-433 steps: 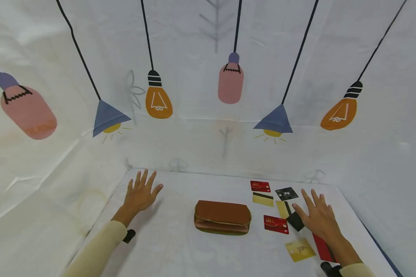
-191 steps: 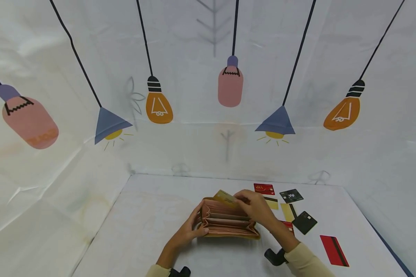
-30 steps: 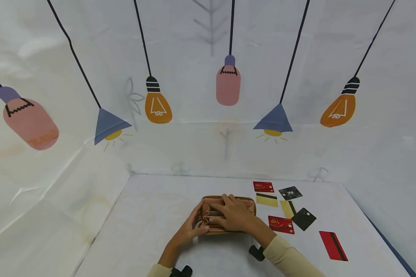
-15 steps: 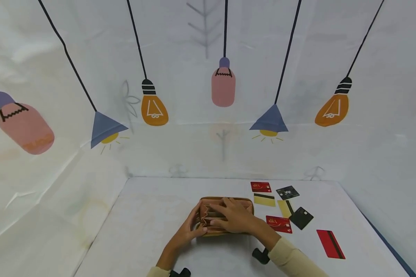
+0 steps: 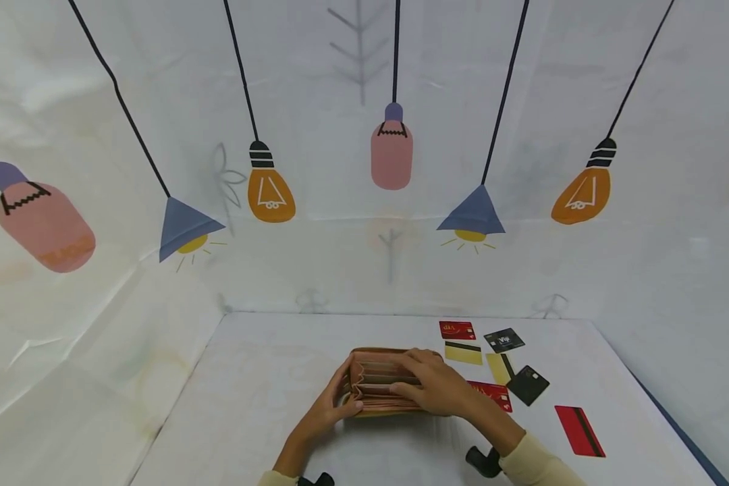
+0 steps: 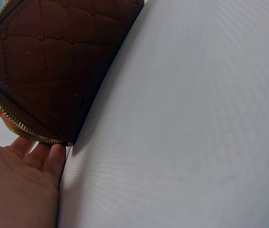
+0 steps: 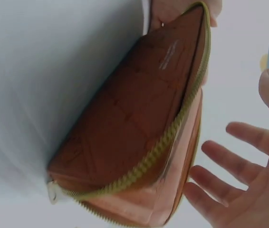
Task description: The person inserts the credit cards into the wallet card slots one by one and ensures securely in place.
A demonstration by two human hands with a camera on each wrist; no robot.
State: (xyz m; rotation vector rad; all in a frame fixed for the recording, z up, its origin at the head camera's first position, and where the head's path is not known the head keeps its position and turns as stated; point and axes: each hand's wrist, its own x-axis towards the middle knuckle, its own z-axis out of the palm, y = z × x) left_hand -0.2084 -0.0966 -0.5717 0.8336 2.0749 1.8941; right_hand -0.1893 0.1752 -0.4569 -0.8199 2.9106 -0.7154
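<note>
A brown zip-around wallet stands unzipped in the middle of the table, its pinkish compartments facing up. My left hand grips its left end, with the thumb at the front. In the left wrist view, fingertips meet the gold zipper at the end of the quilted brown side. My right hand hovers across the wallet's right part and hides some of the compartments. Seen from the right wrist, its fingers are spread beside the open mouth and hold nothing.
Several cards lie right of the wallet: red VIP, yellow, black VIP, striped yellow, black, and striped red. Another red card is partly behind my right wrist. A white printed sheet stands behind.
The wallet was closed at first, then unzipped; a gold card earlier in my right hand is out of sight. Within the last half second my right hand has drawn rightward from the compartments.
</note>
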